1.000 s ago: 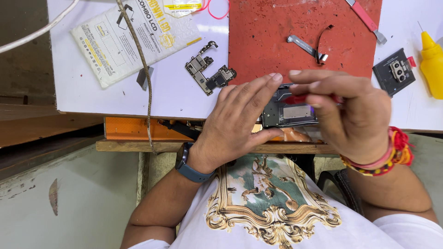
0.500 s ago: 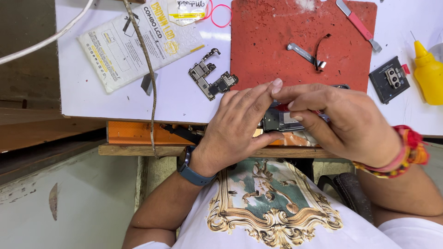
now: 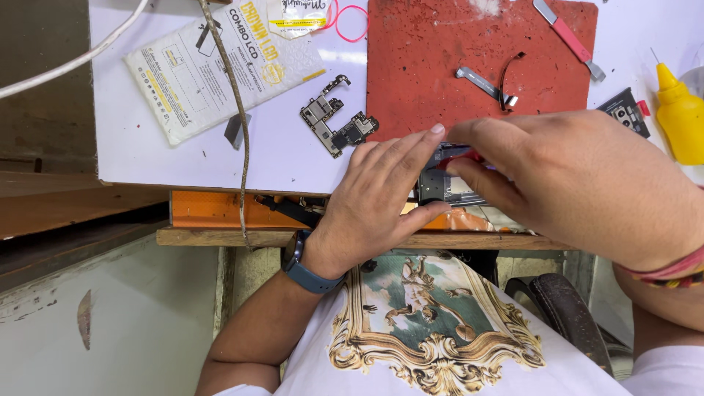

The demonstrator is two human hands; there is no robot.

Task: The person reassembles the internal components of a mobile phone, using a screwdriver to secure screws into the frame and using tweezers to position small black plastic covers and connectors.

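Note:
An opened dark phone body [image 3: 440, 187] lies at the near edge of the white table [image 3: 147, 158]. My left hand [image 3: 374, 194], a blue watch on its wrist, grips the phone's left side, fingers over the top and thumb beneath. My right hand [image 3: 579, 183] comes in from the right and pinches a small red-handled tool [image 3: 463, 155] down onto the phone's upper part. The tool's tip and most of the phone are hidden under my hands.
A red mat [image 3: 440, 51] holds a flex cable part [image 3: 488, 82] and a red-handled blade [image 3: 568, 38]. A bare circuit board [image 3: 336, 125] lies just left of the mat. A white packet [image 3: 213, 66], a hanging cord [image 3: 233, 117], a black camera module [image 3: 625, 111] and a yellow bottle [image 3: 678, 114] surround them.
My right hand has come down with the red tool from above the phone onto it and closed in toward my left hand. The left hand stays on the phone.

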